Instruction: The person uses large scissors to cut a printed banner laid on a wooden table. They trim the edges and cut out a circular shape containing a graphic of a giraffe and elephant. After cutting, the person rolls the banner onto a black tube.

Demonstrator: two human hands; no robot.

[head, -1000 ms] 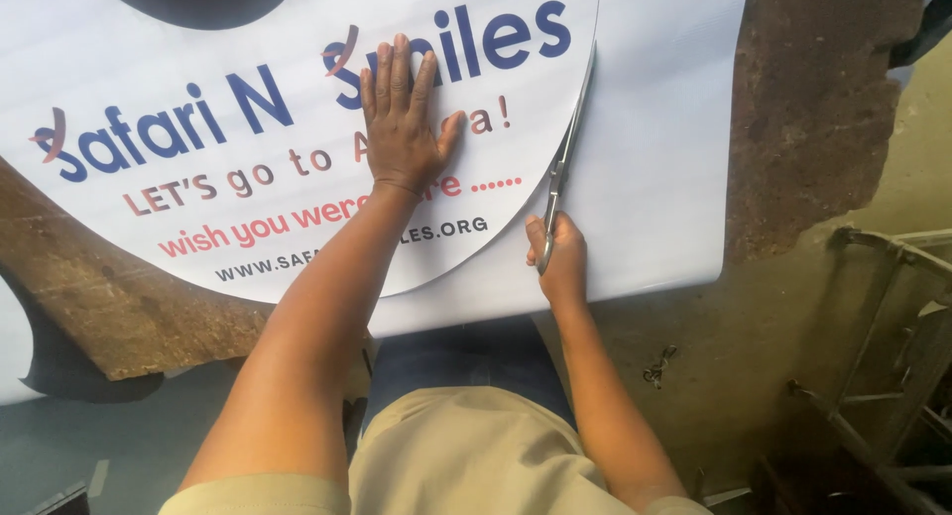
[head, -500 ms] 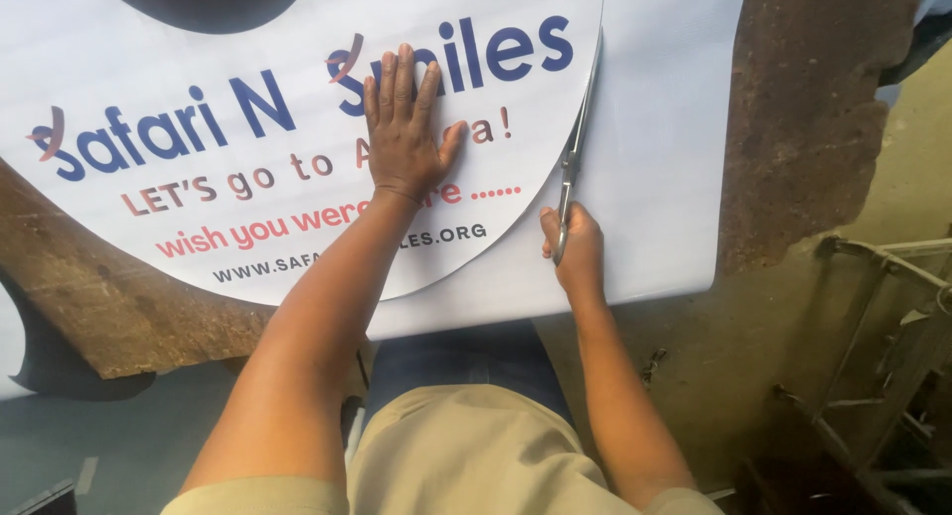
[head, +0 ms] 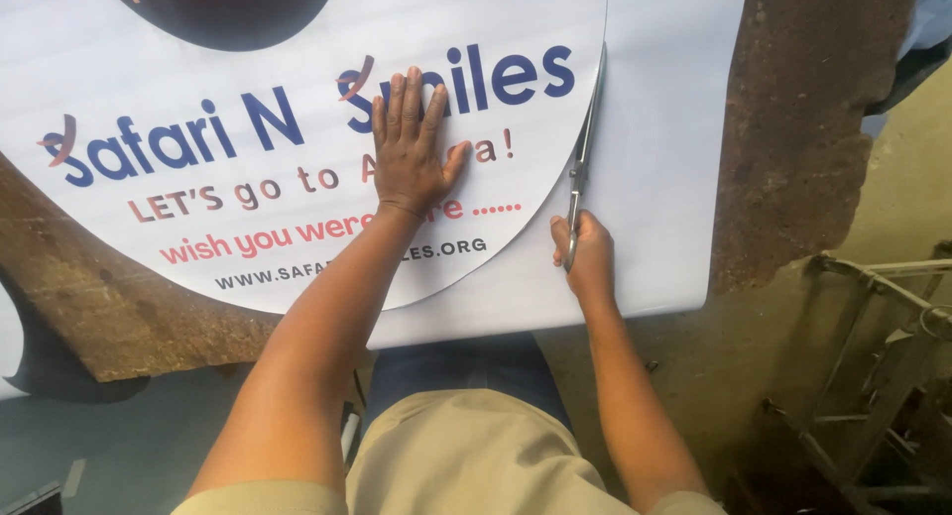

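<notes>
Your left hand lies flat, fingers spread, on the round printed sheet; your right hand, fingers clamped on the scissors, has the lower curve cut, the upper right edge left.

- A rusty brown table — its bare top shows right of the right hand.
- A metal frame stands on the floor, lower right of that hand.
</notes>
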